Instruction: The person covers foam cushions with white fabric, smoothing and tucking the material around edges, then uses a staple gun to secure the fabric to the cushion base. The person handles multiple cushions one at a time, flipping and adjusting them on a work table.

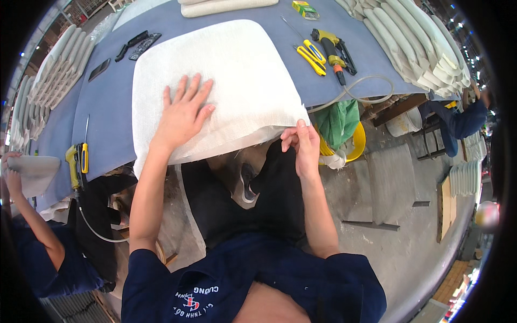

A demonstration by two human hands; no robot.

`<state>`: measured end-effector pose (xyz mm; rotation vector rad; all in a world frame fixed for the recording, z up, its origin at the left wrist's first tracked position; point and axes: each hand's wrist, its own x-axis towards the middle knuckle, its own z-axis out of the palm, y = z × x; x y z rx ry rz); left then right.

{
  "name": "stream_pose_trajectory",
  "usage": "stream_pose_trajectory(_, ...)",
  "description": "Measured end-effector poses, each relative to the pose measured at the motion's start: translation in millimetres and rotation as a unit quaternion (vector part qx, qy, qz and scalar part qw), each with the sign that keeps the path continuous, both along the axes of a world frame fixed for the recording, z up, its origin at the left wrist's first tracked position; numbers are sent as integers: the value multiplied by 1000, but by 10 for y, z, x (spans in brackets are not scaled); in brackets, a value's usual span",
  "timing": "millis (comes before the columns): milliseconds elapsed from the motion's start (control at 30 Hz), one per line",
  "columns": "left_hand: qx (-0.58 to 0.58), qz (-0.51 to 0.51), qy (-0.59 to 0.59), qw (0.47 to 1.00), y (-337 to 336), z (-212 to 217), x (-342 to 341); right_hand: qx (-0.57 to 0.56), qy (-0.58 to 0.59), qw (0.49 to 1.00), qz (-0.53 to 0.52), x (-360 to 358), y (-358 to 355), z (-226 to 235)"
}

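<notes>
Navy shirt point(253, 293) closest to camera, black trousers point(277, 194) just beyond. Cushion point(226, 75) sits centre, flat on the blue surface point(110, 110), its near side sticking out over the edge above the lap.

Left hand point(186, 119) lies on top of the cushion, left of its middle, palm down; fingers point(183, 86) spread wide, pointing far, not gripping. Right hand point(302, 145) is at the near right corner; thumb and fingertips pinch the cloth edge point(258, 133) there, other fingers curled loosely.

Cushion is off-white, squarish, wider toward the near side, far corners rounded. Coarse woven cover, smooth on top. Near side loose: cloth hangs with a ragged, frayed hem, some threads out, greyer fold showing toward the right. Pointed flap at near left corner.

Right of the cushion: yellow screwdriver point(318, 53), yellow cutter point(311, 60), staple gun point(329, 47), small box point(305, 9) farther off. Left: phone point(99, 70). Cushion stacks at far left point(62, 72) and far right point(401, 40). Yellow bucket point(357, 142) with green cloth point(342, 119) below, right. Co-worker's hand point(13, 177) on a pad point(40, 175), far left.
</notes>
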<state>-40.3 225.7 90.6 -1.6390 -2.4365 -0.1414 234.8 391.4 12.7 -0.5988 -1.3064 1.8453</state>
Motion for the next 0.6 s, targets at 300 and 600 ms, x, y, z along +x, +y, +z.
stream_pose_trajectory(300, -11, -177, -32, 984, 445, 45, 131, 74, -44, 996, 0, 86, 428, -432)
stream_pose_trajectory(600, -3, -243, 16, 970, 841, 18, 269, -18, 55, 996, 62, -14, 301, -393)
